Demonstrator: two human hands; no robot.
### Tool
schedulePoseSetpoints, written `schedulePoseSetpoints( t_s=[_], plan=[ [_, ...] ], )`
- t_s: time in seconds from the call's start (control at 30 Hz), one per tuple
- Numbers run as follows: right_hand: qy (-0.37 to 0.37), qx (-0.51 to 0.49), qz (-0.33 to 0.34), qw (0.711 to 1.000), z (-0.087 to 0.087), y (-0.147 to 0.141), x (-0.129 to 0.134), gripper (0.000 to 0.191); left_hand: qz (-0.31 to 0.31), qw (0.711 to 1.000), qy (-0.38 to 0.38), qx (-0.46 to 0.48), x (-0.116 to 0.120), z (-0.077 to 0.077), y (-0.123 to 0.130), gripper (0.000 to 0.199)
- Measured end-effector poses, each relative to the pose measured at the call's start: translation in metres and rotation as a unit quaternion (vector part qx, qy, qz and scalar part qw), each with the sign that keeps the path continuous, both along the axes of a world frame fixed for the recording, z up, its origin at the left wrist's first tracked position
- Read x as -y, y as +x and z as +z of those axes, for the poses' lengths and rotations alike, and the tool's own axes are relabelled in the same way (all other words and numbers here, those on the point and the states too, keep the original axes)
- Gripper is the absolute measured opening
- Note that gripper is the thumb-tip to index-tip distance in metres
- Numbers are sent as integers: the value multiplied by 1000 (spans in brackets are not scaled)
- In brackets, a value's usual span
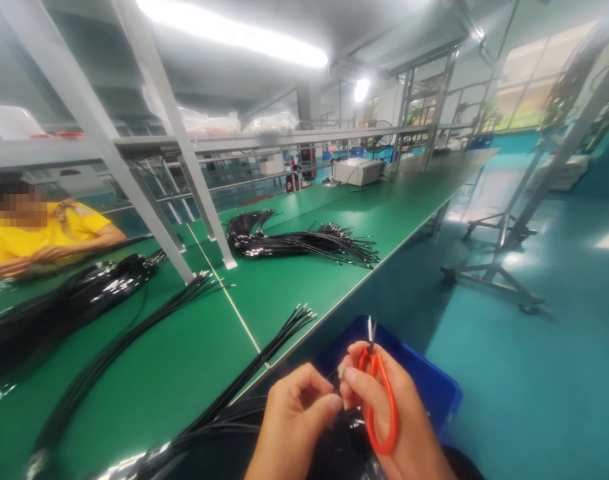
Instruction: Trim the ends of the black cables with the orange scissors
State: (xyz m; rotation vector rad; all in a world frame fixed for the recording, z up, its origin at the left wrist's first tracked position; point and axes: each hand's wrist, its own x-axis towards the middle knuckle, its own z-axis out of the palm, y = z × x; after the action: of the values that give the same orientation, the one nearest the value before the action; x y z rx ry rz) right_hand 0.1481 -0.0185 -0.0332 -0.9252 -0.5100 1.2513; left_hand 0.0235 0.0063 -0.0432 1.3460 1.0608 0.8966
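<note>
My right hand [392, 407] is closed around a pair of scissors with orange handles [392, 417], the blades pointing up and slightly apart. Its thumb and fingertips also pinch something small and pale. Close beside it, my left hand [299, 410] is closed, thumb against finger, at a small dark piece that is mostly hidden. The two hands nearly touch over the table's front edge. Black cables [257, 360] with pale tips run behind and left of my left hand. Below the hands lies dark, shiny material [352, 437].
A blue bin [434, 380] stands beyond my hands. More black cable bundles [304, 245] lie on the green table [184, 360], beneath a grey metal frame [199, 173]. At the left sits a person in yellow [84, 223]. A wheeled rack [502, 267] stands at right.
</note>
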Motion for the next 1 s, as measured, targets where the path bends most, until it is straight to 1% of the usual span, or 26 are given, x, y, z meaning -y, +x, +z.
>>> schedulePoseSetpoints(
  t_s=[0.07,0.13,0.2,0.23,0.27,0.33,0.4,0.47,0.53,0.63,0.7,0.83,0.9,1.0],
  plan=[
    [-2,-45,45,998,0,2,1,21,5,1000,23,-7,1,1,-2,14],
    [-12,-102,73,992,1,1,0,20,-15,1000,14,12,1,2,-4,12],
    [-37,-161,74,984,1,-1,0,20,-37,998,-9,54,3,3,-4,13],
    [-47,-182,70,980,2,-3,-1,20,-37,996,-15,77,4,4,-3,14],
    [-55,-196,65,977,2,-6,-1,20,-29,995,-14,96,5,4,-1,15],
    [-65,-206,55,975,3,-11,-1,21,-5,994,12,108,8,6,3,19],
    [-68,-195,42,978,5,-16,-1,22,28,995,53,79,10,7,7,19],
    [-61,-175,26,982,6,-18,-1,24,60,994,73,49,10,9,10,17],
    [-52,-155,26,986,6,-18,-2,22,61,994,54,66,8,11,9,18],
    [-48,-163,63,983,5,-16,-2,18,12,990,-6,138,3,13,4,18],
    [-54,-192,86,976,2,-16,-3,16,-1,983,-39,178,0,14,1,19],
    [-89,-249,85,961,-1,-16,-4,21,22,975,-72,211,0,15,0,20],
    [-89,-259,84,958,0,-15,-5,21,32,975,-75,208,1,16,2,19],
    [-85,-258,84,959,4,-14,-5,20,23,976,-72,205,1,16,7,21]
  ],
)
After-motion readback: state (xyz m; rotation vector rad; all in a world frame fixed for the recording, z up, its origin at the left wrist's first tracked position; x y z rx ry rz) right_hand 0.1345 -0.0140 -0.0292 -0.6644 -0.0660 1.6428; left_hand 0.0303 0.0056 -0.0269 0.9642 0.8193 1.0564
